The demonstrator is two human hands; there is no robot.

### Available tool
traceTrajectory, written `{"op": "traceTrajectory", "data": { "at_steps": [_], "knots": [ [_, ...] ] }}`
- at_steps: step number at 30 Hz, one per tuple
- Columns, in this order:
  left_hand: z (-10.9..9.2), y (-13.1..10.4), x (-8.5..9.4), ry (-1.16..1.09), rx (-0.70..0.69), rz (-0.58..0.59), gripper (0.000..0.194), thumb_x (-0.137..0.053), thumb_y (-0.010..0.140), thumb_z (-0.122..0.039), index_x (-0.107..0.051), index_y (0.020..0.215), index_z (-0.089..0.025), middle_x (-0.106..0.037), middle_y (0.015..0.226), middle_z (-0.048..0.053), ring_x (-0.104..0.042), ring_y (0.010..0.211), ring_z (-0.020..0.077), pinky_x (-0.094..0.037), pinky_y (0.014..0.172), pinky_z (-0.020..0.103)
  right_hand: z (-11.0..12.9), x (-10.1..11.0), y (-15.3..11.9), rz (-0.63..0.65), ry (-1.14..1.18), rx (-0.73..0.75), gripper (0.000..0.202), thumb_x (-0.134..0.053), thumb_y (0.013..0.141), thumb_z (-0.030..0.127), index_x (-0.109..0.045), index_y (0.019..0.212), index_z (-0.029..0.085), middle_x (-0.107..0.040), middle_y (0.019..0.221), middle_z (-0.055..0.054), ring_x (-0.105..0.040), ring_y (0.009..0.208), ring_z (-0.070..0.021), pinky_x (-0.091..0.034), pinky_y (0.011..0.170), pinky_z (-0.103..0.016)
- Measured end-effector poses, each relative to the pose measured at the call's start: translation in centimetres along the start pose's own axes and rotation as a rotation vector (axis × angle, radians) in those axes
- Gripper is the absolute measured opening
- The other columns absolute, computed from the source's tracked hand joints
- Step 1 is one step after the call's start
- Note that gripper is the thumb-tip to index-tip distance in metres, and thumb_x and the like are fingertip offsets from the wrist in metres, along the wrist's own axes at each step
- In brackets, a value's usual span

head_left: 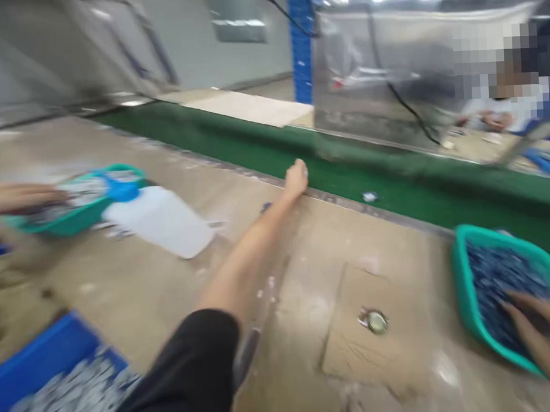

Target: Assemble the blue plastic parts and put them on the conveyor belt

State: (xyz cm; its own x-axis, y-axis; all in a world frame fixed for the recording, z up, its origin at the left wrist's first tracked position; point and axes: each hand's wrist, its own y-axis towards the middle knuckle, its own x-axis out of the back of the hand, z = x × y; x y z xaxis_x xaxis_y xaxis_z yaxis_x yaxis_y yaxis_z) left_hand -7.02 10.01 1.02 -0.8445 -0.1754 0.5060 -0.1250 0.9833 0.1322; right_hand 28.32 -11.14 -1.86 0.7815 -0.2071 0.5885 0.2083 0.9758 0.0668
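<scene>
My left arm stretches forward across the worktable, and my left hand is over the near edge of the green conveyor belt. Its fingers are curled closed; a small pale spot shows at them, too blurred to name. My right hand reaches into a teal basket on the right, its fingers stretched over many small dark blue pieces. No piece can be made out in its grasp. Between my hands, a small round metal object lies on a cardboard sheet.
On the left, a co-worker's hand is over another teal basket with pale pieces. Beside it lies a white plastic bottle with a blue cap. A blue bin holds grey pieces. A small item sits on the belt. Another person works beyond.
</scene>
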Motion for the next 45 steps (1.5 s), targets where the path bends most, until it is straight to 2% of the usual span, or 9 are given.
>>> {"op": "traceTrajectory", "data": {
  "at_steps": [3, 6, 13, 20, 26, 31, 36, 40, 45],
  "knots": [
    [-1.4, -4.0, -2.0, -0.272, 0.020, 0.133, 0.015, -0.044, 0.083, -0.005, -0.041, 0.093, -0.016, -0.054, 0.078, -0.001, -0.055, 0.074, 0.0079, -0.047, 0.081, 0.029, -0.5, 3.1, -4.3, -0.268, -0.312, -0.003, 0.016, -0.061, 0.071, 0.038, -0.065, 0.078, 0.025, -0.062, 0.086, -0.010, -0.056, 0.086, -0.0301, -0.043, 0.082, -0.048],
    [-2.5, -10.2, -2.0, -0.786, 0.277, 0.370, 0.023, -0.052, 0.075, -0.001, -0.051, 0.093, -0.014, -0.060, 0.081, 0.003, -0.061, 0.079, 0.0124, -0.049, 0.082, 0.029, -0.5, 3.8, -4.4, -0.220, -0.250, 0.026, 0.027, -0.053, 0.073, 0.040, -0.065, 0.087, 0.020, -0.064, 0.087, -0.008, -0.059, 0.082, -0.0260, -0.048, 0.077, -0.045],
    [-2.8, -19.4, -0.5, -0.858, 0.401, 0.580, 0.027, -0.058, 0.069, -0.003, -0.062, 0.094, -0.014, -0.064, 0.090, 0.007, -0.063, 0.084, 0.0169, -0.052, 0.078, 0.027, 0.1, 4.5, -4.3, -0.102, -0.329, 0.075, 0.017, -0.058, 0.062, 0.020, -0.068, 0.075, 0.022, -0.066, 0.080, -0.004, -0.060, 0.073, -0.0229, -0.049, 0.075, -0.043],
    [-1.3, -20.3, -0.3, -0.828, 0.298, 0.653, 0.027, -0.073, 0.060, -0.022, -0.062, 0.084, -0.016, -0.064, 0.083, 0.002, -0.058, 0.068, 0.0077, -0.045, 0.059, 0.016, 2.4, 4.1, -4.3, -0.226, -0.247, 0.068, 0.017, -0.056, 0.067, 0.026, -0.067, 0.079, 0.020, -0.063, 0.068, -0.005, -0.058, 0.062, -0.0217, -0.049, 0.068, -0.043],
    [-1.0, -20.9, -0.3, -0.903, 0.311, 0.710, 0.032, -0.077, 0.051, -0.017, -0.058, 0.077, -0.015, -0.060, 0.076, -0.001, -0.061, 0.069, 0.0095, -0.048, 0.071, 0.024, 5.3, -1.9, -6.5, -0.102, 0.426, 0.105, 0.015, -0.068, 0.065, 0.029, -0.064, 0.077, 0.021, -0.060, 0.091, -0.002, -0.058, 0.070, -0.0145, -0.049, 0.068, -0.030],
    [-1.3, -21.2, 0.2, -0.939, 0.230, 0.699, 0.029, -0.074, 0.056, -0.015, -0.060, 0.081, -0.013, -0.061, 0.082, 0.001, -0.063, 0.074, 0.0133, -0.048, 0.077, 0.029, 7.1, -7.2, -7.8, 0.176, 0.092, 0.377, 0.009, -0.057, 0.076, 0.021, -0.061, 0.085, 0.020, -0.057, 0.085, -0.003, -0.056, 0.078, -0.0170, -0.047, 0.070, -0.031],
    [-1.6, -21.0, 0.2, -0.942, 0.313, 0.702, 0.021, -0.056, 0.072, -0.011, -0.059, 0.092, -0.012, -0.061, 0.100, 0.008, -0.063, 0.074, 0.0133, -0.048, 0.072, 0.027, 7.0, -9.1, -8.4, 0.123, -0.368, 0.650, 0.015, -0.043, 0.080, 0.009, -0.053, 0.087, 0.018, -0.057, 0.082, -0.005, -0.050, 0.079, -0.0195, -0.043, 0.068, -0.032],
    [-1.2, -20.8, -0.1, -0.886, 0.328, 0.691, 0.019, -0.053, 0.074, -0.011, -0.058, 0.093, -0.011, -0.060, 0.089, 0.005, -0.059, 0.067, 0.0075, -0.045, 0.068, 0.021, 6.4, -9.5, -8.5, 0.128, -0.420, 0.666, 0.016, -0.041, 0.079, 0.007, -0.050, 0.087, 0.018, -0.056, 0.082, -0.007, -0.050, 0.080, -0.0202, -0.044, 0.067, -0.031],
    [-0.2, -20.7, -0.5, -0.631, 0.031, 0.688, 0.031, -0.067, 0.065, -0.019, -0.057, 0.093, -0.015, -0.057, 0.074, -0.001, -0.053, 0.065, 0.0080, -0.043, 0.062, 0.021, 6.5, -9.2, -8.6, 0.084, -0.356, 0.621, 0.013, -0.046, 0.079, 0.010, -0.051, 0.086, 0.020, -0.058, 0.084, -0.005, -0.053, 0.082, -0.0197, -0.044, 0.069, -0.031]
  ]
}}
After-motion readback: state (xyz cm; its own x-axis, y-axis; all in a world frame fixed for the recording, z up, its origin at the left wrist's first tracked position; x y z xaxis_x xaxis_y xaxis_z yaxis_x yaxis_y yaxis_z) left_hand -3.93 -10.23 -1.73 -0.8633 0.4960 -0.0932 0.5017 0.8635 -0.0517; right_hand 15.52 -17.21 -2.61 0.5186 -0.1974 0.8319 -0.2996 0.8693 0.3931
